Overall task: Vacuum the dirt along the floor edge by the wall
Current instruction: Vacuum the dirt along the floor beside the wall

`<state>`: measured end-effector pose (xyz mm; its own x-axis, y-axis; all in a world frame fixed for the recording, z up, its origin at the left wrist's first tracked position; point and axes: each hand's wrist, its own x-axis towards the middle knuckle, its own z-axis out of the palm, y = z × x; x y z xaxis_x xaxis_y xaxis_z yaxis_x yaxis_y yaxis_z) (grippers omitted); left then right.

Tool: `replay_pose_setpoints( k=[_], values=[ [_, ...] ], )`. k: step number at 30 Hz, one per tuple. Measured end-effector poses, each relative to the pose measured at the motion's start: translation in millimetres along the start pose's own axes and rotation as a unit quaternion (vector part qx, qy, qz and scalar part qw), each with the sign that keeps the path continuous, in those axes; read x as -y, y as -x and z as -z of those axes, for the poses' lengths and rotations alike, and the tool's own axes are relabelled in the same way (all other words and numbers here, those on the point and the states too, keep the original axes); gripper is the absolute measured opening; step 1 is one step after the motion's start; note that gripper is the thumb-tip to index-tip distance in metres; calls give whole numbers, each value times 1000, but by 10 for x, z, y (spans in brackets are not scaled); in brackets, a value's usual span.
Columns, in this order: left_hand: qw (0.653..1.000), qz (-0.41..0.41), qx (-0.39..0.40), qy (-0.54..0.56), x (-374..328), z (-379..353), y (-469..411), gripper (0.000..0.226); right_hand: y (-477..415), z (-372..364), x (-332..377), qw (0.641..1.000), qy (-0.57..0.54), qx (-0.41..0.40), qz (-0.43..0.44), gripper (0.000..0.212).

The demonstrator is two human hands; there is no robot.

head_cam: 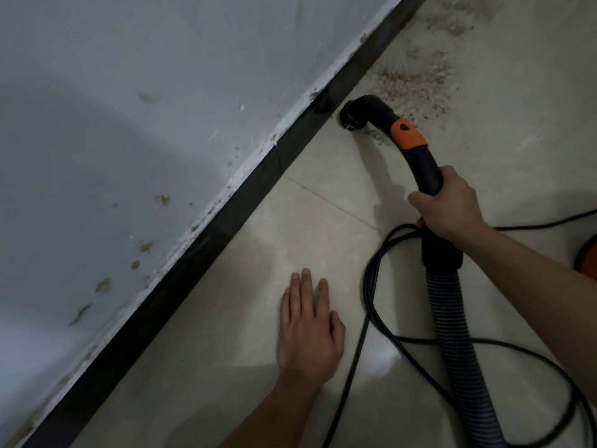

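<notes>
1. Your left hand: forearm coming in from the bottom edge, palm down at the floor, fingers straight and close together, pointing away from you. It is released and holds nothing. Whether it presses the tile cannot be told.
2. Hose: ribbed, dark, running from the bottom right up to your right hand.
3. Cord: black, looped loosely on the floor around the hose, just right of your left hand.
4. Your right hand: arm reaching in from the right edge, fingers and thumb wrapped around the black tube just above the hose joint.
5. Collar: orange band on the tube, beyond your grip.
6. Nozzle: black elbow, mouth down at the floor, just beside the skirting.
7. Dirt: pale crumbs scattered on the floor just beyond and right of the nozzle, along the skirting.
8. Wall: grey-white, chipped and stained above the skirting.
</notes>
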<state>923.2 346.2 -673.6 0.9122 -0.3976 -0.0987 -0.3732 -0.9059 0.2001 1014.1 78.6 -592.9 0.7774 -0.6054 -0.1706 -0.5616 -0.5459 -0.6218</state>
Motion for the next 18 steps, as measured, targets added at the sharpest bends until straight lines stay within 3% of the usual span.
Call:
replay_pose_setpoints(
  k=[9, 18],
  values=[
    [1000, -2, 1, 7, 14, -19, 12, 58, -253, 28, 138, 996, -65, 63, -19, 32],
    [1000, -10, -9, 20, 41, -6, 9, 57, 722, 80, -197, 988, -44, 138, 53, 30]
  ],
)
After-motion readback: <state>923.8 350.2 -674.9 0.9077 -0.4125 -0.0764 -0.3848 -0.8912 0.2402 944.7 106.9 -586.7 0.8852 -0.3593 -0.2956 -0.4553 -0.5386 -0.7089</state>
